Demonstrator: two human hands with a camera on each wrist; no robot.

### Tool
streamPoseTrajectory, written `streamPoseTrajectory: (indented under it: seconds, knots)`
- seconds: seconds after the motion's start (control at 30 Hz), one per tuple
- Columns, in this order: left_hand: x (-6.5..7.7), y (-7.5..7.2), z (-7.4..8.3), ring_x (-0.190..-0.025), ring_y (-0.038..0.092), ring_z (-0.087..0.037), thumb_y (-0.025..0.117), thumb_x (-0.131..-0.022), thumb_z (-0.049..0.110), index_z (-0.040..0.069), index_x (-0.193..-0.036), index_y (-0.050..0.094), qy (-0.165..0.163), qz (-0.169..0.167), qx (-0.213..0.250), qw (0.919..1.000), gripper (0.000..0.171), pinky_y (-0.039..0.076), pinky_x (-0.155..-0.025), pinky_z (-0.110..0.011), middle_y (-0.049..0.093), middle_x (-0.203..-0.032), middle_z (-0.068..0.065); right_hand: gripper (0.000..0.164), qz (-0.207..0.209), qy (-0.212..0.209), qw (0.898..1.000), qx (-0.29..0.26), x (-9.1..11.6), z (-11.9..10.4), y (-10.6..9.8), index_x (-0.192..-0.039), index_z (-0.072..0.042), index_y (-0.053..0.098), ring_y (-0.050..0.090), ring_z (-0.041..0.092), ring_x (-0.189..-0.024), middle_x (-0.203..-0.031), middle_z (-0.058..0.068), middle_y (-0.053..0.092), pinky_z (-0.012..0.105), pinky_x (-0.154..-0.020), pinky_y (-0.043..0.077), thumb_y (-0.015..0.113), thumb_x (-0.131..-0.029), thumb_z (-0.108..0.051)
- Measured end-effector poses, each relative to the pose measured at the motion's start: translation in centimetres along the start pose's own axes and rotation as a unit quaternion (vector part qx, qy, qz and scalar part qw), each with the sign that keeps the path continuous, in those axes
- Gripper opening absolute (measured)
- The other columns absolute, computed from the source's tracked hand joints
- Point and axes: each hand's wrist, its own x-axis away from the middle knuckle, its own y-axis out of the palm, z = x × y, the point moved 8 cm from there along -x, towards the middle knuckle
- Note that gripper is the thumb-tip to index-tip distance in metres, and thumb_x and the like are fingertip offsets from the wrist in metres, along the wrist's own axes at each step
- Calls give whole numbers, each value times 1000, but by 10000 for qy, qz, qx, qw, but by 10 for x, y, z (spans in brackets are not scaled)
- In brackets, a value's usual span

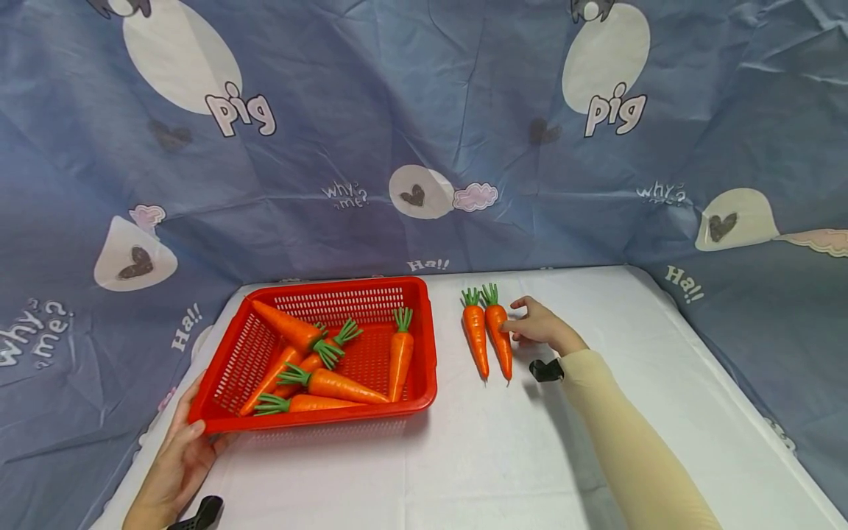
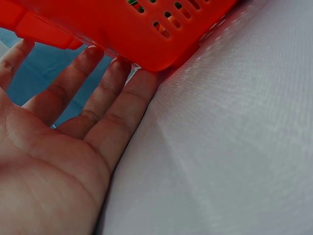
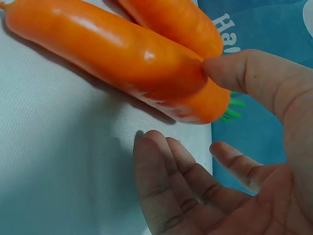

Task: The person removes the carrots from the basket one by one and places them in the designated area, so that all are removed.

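A red plastic basket (image 1: 424,375) with slotted walls holds several orange carrots (image 1: 347,384) with green stem tops. My left hand (image 1: 177,456) holds its near left corner, thumb on the rim and fingers against the outer side; the left wrist view shows those fingers (image 2: 117,117) nearly straight under the red plastic. To the right of the basket, two carrots lie side by side, a left one (image 1: 475,335) and a right one (image 1: 499,335). At the right carrot is my right hand (image 1: 539,324). Its thumb touches the carrot (image 3: 122,54), while the other fingers stand apart from it.
A white cloth (image 1: 464,456) covers the table. Behind it and along both sides hangs a blue printed curtain (image 1: 371,235), close to the basket's far rim and the carrots' green tops.
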Motion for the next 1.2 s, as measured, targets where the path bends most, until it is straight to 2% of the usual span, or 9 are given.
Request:
streamPoseTrajectory:
  seconds: [0.33, 0.57, 0.8, 1.0, 1.2]
  knots:
    - [1, -1, -1, -127, 63, -3, 39, -108, 16, 40, -168, 19, -77, 65, -80, 9999, 68, 61, -98, -30, 51, -153, 24, 75, -44, -56, 10000, -67, 1, -6, -3, -153, 6, 35, 66, 17, -80, -90, 10, 66, 29, -79, 60, 71, -96, -25]
    - [0, -2, -1, -127, 62, -2, 40, -109, 17, 41, -169, 18, -165, 119, -89, 9998, 68, 61, -98, -30, 51, -152, 25, 77, -9, -128, 9998, -151, 3, -13, -9, -157, 5, 33, 69, 24, -96, -104, 16, 67, 37, -90, 63, 69, -95, -23]
    - [0, -2, -1, -126, 62, -3, 40, -109, 19, 41, -168, 17, -169, 132, -184, 9996, 68, 61, -98, -29, 49, -152, 24, 76, 51, -253, 9996, -88, 7, -30, -14, -157, 4, 35, 68, 26, -99, -114, 20, 67, 38, -89, 64, 69, -96, -25]
    - [1, 3, 1, -128, 63, -3, 37, -109, 17, 39, -169, 17, -12, -83, -108, 9999, 66, 61, -99, -31, 50, -153, 23, 73, 91, -442, 9989, -109, 11, -47, -16, -155, 5, 38, 69, 33, -106, -118, 20, 67, 41, -91, 65, 71, -97, -24]
    - [2, 5, 1, -128, 63, -3, 35, -110, 16, 39, -169, 18, 85, -170, -68, 9998, 66, 61, -99, -30, 49, -154, 22, 68, 121, -575, 9982, -66, 15, -65, -13, -152, 4, 44, 68, 42, -118, -123, 24, 68, 50, -99, 63, 72, -98, -26]
